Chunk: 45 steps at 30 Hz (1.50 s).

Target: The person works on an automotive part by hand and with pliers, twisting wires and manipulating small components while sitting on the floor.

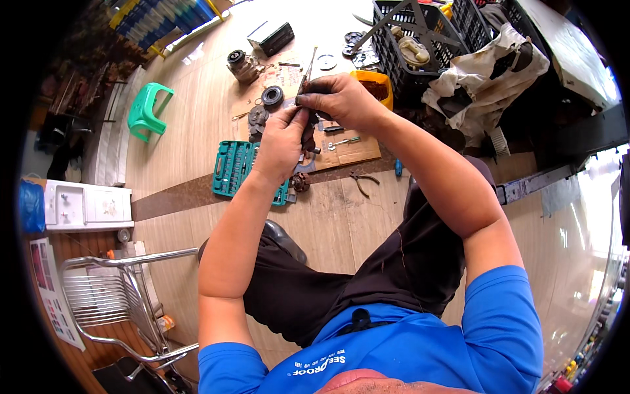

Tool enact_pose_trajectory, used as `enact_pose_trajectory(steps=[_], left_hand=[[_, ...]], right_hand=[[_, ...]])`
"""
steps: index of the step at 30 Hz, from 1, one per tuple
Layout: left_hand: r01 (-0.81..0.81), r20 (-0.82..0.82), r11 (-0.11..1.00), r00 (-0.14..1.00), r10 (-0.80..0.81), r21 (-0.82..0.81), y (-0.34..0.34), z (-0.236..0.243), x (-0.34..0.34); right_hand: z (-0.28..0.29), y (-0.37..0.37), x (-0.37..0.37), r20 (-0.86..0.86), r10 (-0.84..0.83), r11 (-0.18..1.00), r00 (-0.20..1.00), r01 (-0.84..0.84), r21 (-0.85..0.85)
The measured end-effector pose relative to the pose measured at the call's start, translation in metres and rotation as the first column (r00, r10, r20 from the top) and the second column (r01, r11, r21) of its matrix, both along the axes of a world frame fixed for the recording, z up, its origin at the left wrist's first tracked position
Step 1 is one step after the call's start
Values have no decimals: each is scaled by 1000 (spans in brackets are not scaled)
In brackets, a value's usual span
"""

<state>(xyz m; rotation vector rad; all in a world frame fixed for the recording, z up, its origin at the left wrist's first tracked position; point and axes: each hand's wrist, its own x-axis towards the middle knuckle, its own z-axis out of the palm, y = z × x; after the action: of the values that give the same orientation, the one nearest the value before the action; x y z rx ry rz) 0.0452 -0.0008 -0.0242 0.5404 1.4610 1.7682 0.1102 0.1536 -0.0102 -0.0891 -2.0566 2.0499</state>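
Observation:
Above a cardboard sheet (361, 155) on the floor, my two hands meet at chest-front distance. My right hand (351, 102) is closed, with a thin pointed metal tool (307, 73) rising from its fingertips; its exact kind is not clear. Closed fingers of my left hand (281, 146) grip a dark part (308, 136), mostly hidden by both hands. Close by on the cardboard lie a black ring-shaped part (272, 96), dark metal discs (258, 117) and a green-handled screwdriver (348, 141). A teal socket set case (225, 177) lies open beneath my left wrist.
Pliers (363, 182) lie on the tiled floor. A compressor-like metal unit (244, 65) stands at the far left of the cardboard, a yellow container (382, 84) at its right. Black crates (410, 56) stand far right; a green stool (149, 111) and metal chair (108, 299) are left.

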Motion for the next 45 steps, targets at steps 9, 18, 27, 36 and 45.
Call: enact_pose_trajectory(steps=[9,18,27,36,45], left_hand=[[-60,-576,950,806,-135,-306,-15,0,-17],[-230,-839,897,496,-224,-376,-10,-26,-35],[-172,-904,917,307,-298,-361,-20,-2,-13],[-183,-982,979,180,-53,-86,-40,-7,-25],[-306,-977,928,37,-209,-210,-35,-10,-18]], right_hand=[[-6,-21,-14,14,-183,977,983,180,114],[6,22,-1,6,-161,849,987,135,511],[26,8,37,220,-76,459,972,-162,874],[21,1,37,-146,49,772,988,55,633],[15,12,37,-1,-23,803,1000,19,596]])
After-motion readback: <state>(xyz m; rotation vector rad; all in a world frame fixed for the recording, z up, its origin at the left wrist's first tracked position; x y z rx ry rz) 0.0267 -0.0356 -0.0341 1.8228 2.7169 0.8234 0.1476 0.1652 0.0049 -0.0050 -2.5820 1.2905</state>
